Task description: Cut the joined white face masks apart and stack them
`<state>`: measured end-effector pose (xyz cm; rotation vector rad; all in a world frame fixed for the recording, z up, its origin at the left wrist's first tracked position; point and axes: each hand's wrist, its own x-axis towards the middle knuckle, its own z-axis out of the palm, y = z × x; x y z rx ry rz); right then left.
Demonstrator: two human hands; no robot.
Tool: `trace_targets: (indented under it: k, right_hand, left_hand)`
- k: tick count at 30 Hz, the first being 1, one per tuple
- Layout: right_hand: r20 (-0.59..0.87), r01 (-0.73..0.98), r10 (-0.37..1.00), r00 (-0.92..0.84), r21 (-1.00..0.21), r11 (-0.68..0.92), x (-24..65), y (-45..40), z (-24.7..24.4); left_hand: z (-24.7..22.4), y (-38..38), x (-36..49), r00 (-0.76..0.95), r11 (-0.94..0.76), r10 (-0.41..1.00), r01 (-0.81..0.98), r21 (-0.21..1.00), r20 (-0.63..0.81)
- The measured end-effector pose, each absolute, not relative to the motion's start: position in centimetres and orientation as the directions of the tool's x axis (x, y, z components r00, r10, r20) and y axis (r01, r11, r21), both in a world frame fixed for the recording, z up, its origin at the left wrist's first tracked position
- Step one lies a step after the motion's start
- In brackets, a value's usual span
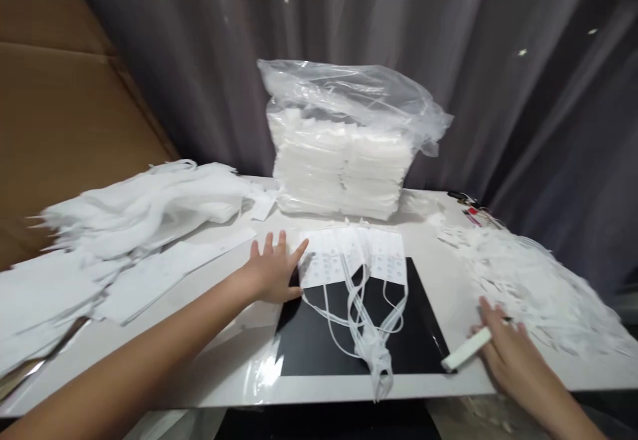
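Note:
My left hand [275,270] is spread open, palm down, beside the left edge of some flat white pieces printed with rows of pale bluish dots [319,266]. Thin white cords [356,307] run from these pieces and gather into a knotted bunch [376,357] near the table's front edge. Beneath them lies a black rectangular mat [319,353]. My right hand [506,343] is closed around a pale, bar-shaped tool [467,349] at the mat's right corner; its exact kind is unclear. Motion blurs this hand somewhat.
A clear plastic bag of stacked white sheets [343,161] stands at the back. Loose white fabric [149,207] and flat white strips [159,274] cover the left side. White stringy pieces [538,287] heap up on the right. Behind are a cardboard panel [60,108] and grey curtain [209,61].

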<state>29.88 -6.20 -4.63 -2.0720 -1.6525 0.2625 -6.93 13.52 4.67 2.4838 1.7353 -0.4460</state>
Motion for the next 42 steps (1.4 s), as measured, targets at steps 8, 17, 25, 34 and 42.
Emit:
trace_targets:
  k: [8, 17, 25, 34, 42]
  right_hand:
    - [0.031, 0.777, 0.957, -0.288, -0.577, 0.252, 20.8, 0.9, 0.1]
    - [-0.096, 0.876, 0.94, -0.327, -0.404, 0.264, 18.4, 6.0, -1.6]
    - [-0.136, 0.929, 0.959, -0.248, -0.313, 0.195, 23.4, 2.9, -1.7]
    - [-0.084, 0.687, 0.964, -0.253, -0.717, 0.118, 20.5, 5.6, 3.9]
    - [-0.007, 0.303, 0.848, -0.53, -0.936, 0.181, 12.5, 8.1, 0.6]
  left_hand:
    - [3.9, 10.2, -9.1, 0.153, -0.19, 0.945, 0.976, -0.105, -0.29]
    - [4.3, 9.0, -7.6, 0.35, -0.39, 0.913, 0.901, -0.19, -0.211]
    - [1.5, 5.2, -4.6, 0.705, -0.753, 0.656, 0.586, -0.3, -0.269]
    - [2.6, 9.3, -8.0, 0.867, -0.865, 0.498, 0.496, -0.071, -0.013]
    - [0.6, 15.7, -10.4, 0.821, -0.816, 0.57, 0.559, 0.148, 0.041]
